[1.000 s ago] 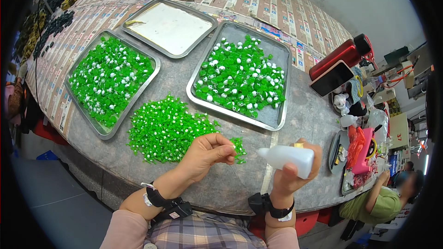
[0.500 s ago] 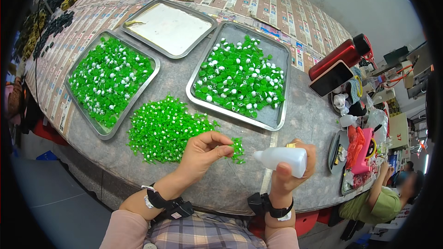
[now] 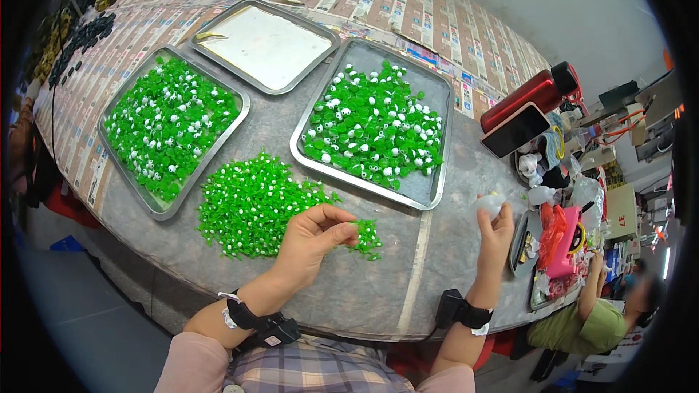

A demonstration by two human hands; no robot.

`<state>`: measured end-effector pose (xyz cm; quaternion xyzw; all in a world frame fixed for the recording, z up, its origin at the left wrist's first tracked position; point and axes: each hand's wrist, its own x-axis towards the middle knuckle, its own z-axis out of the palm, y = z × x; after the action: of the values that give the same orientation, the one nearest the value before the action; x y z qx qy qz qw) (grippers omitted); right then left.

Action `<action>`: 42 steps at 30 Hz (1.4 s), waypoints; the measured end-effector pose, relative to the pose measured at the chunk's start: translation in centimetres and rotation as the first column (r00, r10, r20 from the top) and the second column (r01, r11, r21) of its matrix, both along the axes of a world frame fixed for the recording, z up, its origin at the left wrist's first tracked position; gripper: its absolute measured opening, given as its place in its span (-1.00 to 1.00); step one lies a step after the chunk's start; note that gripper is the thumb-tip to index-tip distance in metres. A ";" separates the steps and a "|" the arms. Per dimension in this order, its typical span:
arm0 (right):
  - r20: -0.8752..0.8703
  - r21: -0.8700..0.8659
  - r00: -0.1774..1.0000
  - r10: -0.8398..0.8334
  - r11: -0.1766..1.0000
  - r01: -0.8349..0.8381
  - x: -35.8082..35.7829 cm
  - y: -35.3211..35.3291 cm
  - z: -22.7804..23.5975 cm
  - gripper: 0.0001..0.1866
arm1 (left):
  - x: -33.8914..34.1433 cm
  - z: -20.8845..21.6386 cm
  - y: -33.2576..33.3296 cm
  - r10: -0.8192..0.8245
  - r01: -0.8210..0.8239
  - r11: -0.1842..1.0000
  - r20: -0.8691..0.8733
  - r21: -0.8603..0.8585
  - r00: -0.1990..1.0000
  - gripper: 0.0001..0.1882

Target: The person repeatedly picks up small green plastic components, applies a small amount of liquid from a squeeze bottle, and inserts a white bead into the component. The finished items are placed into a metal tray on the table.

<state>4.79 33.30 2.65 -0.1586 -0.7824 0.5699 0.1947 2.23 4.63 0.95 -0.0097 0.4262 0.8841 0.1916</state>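
Noted at this moment: left hand (image 3: pixel 314 236) pinched at thumb and forefinger over the near edge of the loose pile of green pieces (image 3: pixel 255 204) on the desk (image 3: pixel 378 284), grip clenched on what looks like one small green piece, too small to confirm. Right hand (image 3: pixel 495 229) now raised and swung out toward the right end of the desk, grip grasping a small white squeeze bottle (image 3: pixel 486 205). Changed from a second ago: bottle then held low and level, nozzle aimed leftward at the pinching hand; now lifted clear and well apart from it. Judged from that: one application apparently finished, left hand back at the pile. Pile unchanged in place, between the left tray of green pieces (image 3: pixel 171 127) and the near desk edge. Middle tray (image 3: pixel 375 124) also filled; far tray (image 3: pixel 266 44) bare. Red flask (image 3: pixel 528 94) and phone (image 3: pixel 515 131) at right, untouched.
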 end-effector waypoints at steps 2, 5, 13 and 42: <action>0.029 0.004 0.999 -0.016 1.000 0.015 0.4 1.2 -1.9 -0.62 | 0.0 0.1 0.0 -0.005 0.005 1.000 0.001 0.004 1.000 -0.90; -0.069 0.320 0.987 -0.142 0.935 0.157 0.4 1.0 -1.8 -0.62 | 0.1 0.0 -0.1 -0.008 0.008 1.000 0.011 0.011 1.000 -0.90; 0.054 0.506 0.942 0.331 0.804 -0.312 -4.1 -9.7 4.7 -0.81 | 0.1 -0.1 -0.1 -0.002 0.003 0.999 0.021 -0.046 1.000 -0.91; 0.001 -0.411 0.880 0.475 0.802 -0.433 0.0 -12.8 1.0 -0.84 | 0.1 -0.1 0.1 -0.083 0.086 0.995 0.055 -0.042 0.995 -0.89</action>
<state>4.78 20.49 3.67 -0.0322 -0.6735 0.7381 -0.0249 2.33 4.78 0.87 -0.0193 0.4405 0.8649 0.2398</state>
